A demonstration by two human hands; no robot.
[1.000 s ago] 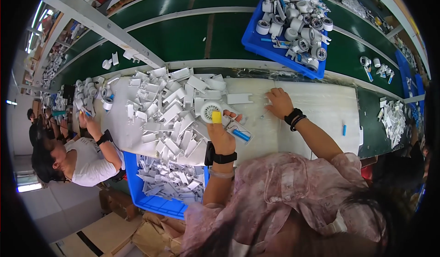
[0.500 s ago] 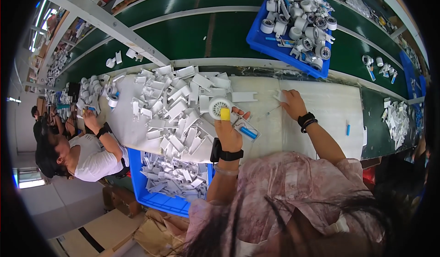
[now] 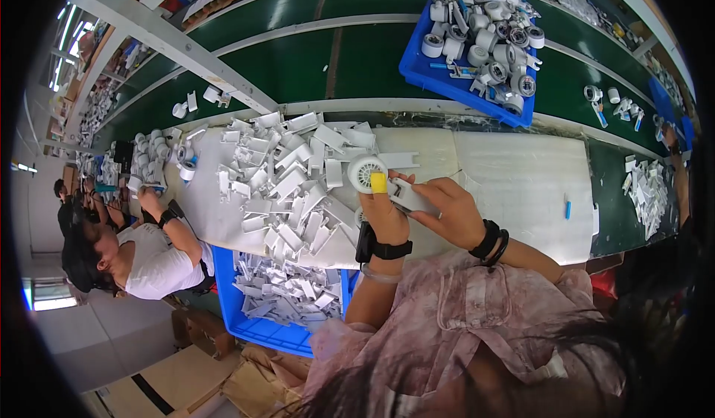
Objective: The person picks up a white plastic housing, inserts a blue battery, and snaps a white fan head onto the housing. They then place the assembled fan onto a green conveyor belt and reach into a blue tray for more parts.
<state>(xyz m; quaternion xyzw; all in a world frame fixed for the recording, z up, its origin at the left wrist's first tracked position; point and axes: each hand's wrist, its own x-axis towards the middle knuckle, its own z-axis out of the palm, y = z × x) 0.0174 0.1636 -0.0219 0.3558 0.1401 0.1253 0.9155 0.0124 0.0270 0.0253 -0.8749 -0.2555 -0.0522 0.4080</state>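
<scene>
Left hand (image 3: 387, 213) and right hand (image 3: 456, 213) meet at a round white unit (image 3: 367, 172) over the bench (image 3: 521, 172)

The left grip is clamped on the round white unit, with the thumb, wrapped in a yellow band (image 3: 378, 183), lying across its lower right edge. The unit's slotted round face is turned up toward the camera. It is held above the front part of the pale-topped bench, just right of a heap of white plastic pieces (image 3: 287, 183).

The right grip is clamped on a white cover piece (image 3: 417, 200), thumb and fingers together on its right end. The piece slants between the 2 hands, its left end against the left hand's fingers; whether it is seated on the unit cannot be told, since the fingers hide the joint. Both wrists wear dark bands.

Behind the hands, 1 flat white piece (image 3: 398, 162) lies on the bench. Well to the right rests 1 blue cylinder (image 3: 568, 210). A blue bin (image 3: 272, 334) with more white pieces stands below the bench's front edge. Beyond the bench, a blue tray (image 3: 424, 77) full of white rounded assemblies sits on a green belt (image 3: 372, 60). At left, a co-worker (image 3: 160, 261) in a white top reaches toward similar round parts (image 3: 153, 150).
</scene>
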